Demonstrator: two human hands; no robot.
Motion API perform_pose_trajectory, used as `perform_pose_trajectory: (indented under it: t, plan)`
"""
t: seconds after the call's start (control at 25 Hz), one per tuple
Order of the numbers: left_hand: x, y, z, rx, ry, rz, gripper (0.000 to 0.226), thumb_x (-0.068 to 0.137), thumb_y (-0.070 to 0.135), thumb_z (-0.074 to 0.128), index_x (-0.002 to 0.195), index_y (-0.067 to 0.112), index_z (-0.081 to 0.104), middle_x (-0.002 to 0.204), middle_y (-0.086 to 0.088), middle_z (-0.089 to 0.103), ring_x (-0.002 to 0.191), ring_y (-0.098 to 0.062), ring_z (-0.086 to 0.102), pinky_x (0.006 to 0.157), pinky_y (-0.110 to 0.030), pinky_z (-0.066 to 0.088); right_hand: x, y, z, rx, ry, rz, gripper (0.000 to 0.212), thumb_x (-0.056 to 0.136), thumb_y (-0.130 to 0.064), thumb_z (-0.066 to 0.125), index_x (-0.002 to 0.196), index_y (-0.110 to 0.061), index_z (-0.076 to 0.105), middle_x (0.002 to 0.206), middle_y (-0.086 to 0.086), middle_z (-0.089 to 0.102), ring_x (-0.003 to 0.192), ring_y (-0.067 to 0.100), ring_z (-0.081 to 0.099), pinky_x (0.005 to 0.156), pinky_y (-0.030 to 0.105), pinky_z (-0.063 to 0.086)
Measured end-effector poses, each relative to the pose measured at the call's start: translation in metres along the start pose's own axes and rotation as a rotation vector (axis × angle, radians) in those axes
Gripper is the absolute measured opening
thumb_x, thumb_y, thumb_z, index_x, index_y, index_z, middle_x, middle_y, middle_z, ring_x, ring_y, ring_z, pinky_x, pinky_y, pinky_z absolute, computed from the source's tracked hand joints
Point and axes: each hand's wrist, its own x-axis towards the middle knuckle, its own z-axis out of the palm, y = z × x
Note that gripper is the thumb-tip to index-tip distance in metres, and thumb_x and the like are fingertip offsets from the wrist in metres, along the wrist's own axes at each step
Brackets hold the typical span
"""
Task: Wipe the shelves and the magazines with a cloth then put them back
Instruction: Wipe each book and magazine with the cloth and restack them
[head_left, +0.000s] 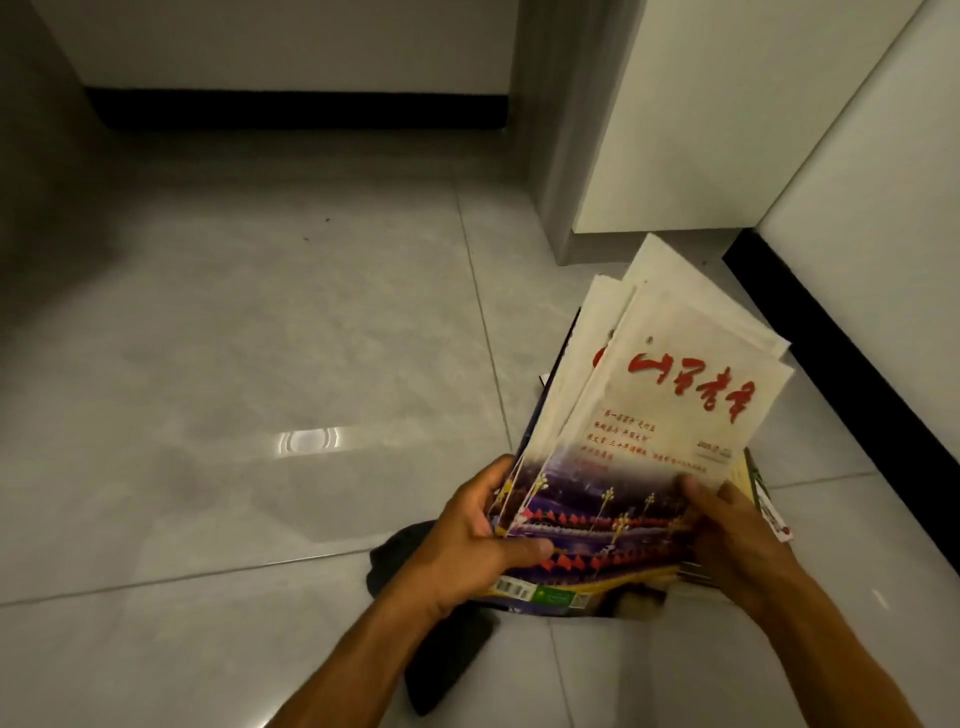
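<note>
A fanned stack of magazines (660, 395) is held over the grey tiled floor at the lower right; the top cover is cream with red brush lettering and a purple picture below. My left hand (478, 540) grips the stack's lower left corner, thumb across the cover. My right hand (727, 530) holds the lower right edge, thumb on top. More magazines (769, 499) lie on the floor beneath, mostly hidden. A dark cloth (447, 644) lies on the floor under my left forearm, partly covered by it.
White cabinet panels (727, 130) and a grey post (566, 171) stand close behind the magazines. A white wall with a black skirting board (852, 384) runs along the right. A dark gap under a white unit (296, 109) is at the back left. Open tiled floor (260, 364) spreads left.
</note>
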Motion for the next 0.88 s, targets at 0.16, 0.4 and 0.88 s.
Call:
perform_pose_trajectory:
  t: [0.16, 0.4, 0.88]
  plan:
    - [-0.023, 0.032, -0.062, 0.145, 0.136, 0.089, 0.058, 0.073, -0.003, 0.076, 0.117, 0.028, 0.054, 0.106, 0.006, 0.071, 0.099, -0.012, 0.068, 0.080, -0.029, 0.058, 0.007, -0.014, 0.081, 0.217, -0.097, -0.097, 0.059, 0.061, -0.024, 0.079, 0.115, -0.019, 0.055, 0.114, 0.009, 0.068, 0.104, 0.028, 0.066, 0.084, 0.050, 0.054]
    - [-0.046, 0.039, -0.162, 0.018, 0.753, 0.184, 0.073, 0.055, 0.032, 0.084, 0.121, 0.018, 0.057, 0.109, 0.001, 0.070, 0.098, -0.016, 0.068, 0.077, -0.037, 0.059, 0.003, -0.038, 0.222, -0.129, -0.358, -0.356, 0.042, 0.070, -0.015, 0.080, 0.107, -0.026, 0.061, 0.104, -0.003, 0.072, 0.100, 0.016, 0.068, 0.085, 0.039, 0.055]
    - [-0.041, -0.012, -0.188, -0.090, 0.811, 0.007, 0.035, 0.081, 0.018, 0.074, 0.110, 0.024, 0.056, 0.094, 0.012, 0.066, 0.082, -0.010, 0.065, 0.060, -0.023, 0.056, -0.013, 0.024, 0.238, -0.650, -0.063, -0.354, 0.060, 0.084, -0.041, 0.069, 0.133, -0.034, 0.034, 0.123, -0.011, 0.047, 0.105, 0.010, 0.052, 0.066, 0.016, 0.043]
